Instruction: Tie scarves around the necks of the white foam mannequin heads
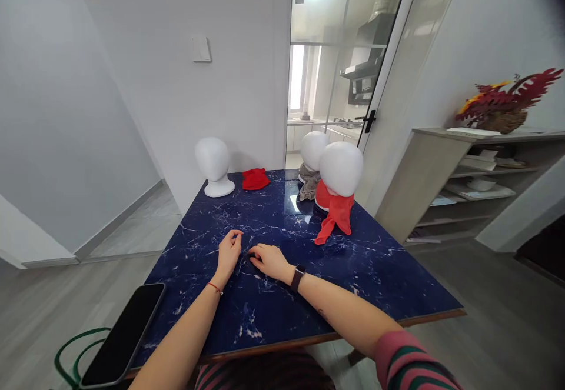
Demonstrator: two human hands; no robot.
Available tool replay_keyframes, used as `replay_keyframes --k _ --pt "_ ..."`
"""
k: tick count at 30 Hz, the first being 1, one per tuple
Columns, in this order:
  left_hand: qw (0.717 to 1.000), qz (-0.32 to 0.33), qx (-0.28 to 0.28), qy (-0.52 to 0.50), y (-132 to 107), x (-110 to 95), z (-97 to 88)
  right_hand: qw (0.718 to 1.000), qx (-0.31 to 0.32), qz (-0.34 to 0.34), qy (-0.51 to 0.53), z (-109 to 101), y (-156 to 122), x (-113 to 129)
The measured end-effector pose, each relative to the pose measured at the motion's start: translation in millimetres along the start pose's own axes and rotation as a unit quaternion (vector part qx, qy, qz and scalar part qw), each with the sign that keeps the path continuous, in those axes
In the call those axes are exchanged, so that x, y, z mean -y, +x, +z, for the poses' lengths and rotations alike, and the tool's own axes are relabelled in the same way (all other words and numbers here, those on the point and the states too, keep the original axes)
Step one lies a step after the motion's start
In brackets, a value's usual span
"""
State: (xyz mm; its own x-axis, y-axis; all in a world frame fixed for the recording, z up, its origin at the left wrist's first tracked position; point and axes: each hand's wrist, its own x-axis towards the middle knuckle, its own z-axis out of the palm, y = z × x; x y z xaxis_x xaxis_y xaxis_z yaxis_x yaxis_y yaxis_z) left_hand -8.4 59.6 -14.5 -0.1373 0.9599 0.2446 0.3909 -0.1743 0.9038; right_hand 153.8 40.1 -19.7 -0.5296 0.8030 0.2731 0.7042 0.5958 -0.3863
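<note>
My left hand (229, 255) rests on the blue marbled table (212, 219), fingers loosely bent and apart, holding nothing. Beside it lies my right hand (270, 260), its thumb and bent fingers apart, with only a dark patch, perhaps shadow, under the fingertips. A white foam head (212, 160) stands bare at the far left, with a folded red cloth (255, 179) to its right. On the far right another foam head (342, 167) has a red scarf (338, 213) around its neck. Behind that one, a third foam head (314, 150) wears a grey scarf (309, 183).
A smartphone (126, 331) with a green cord (79, 337) lies at the table's left edge. Behind the table are a wall and a glass door (326, 55). To the right stands a shelf unit (410, 172) bearing a basket of red leaves (503, 116).
</note>
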Motion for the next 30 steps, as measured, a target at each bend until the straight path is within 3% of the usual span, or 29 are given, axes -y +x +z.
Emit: replay_keyframes --k 8,16,21,25,30 --pt "0.999 0.031 -0.017 0.025 -2 -4 -1.5 1.000 -0.001 0.001 -0.012 1 1 2" --pt "0.998 0.050 0.042 0.027 -6 -8 4.0 1.000 -0.003 -0.004 -0.004 2 1 1" --pt "0.999 0.039 -0.011 0.022 -1 5 3.8 1.000 -0.004 0.018 -0.004 2 0 5" --pt "0.995 0.042 -0.078 0.046 28 19 6.0 1.000 -0.004 0.022 0.007 3 1 6" --pt "0.972 0.069 -0.125 0.188 106 36 5.3 0.999 0.005 0.034 0.037 9 -2 6"
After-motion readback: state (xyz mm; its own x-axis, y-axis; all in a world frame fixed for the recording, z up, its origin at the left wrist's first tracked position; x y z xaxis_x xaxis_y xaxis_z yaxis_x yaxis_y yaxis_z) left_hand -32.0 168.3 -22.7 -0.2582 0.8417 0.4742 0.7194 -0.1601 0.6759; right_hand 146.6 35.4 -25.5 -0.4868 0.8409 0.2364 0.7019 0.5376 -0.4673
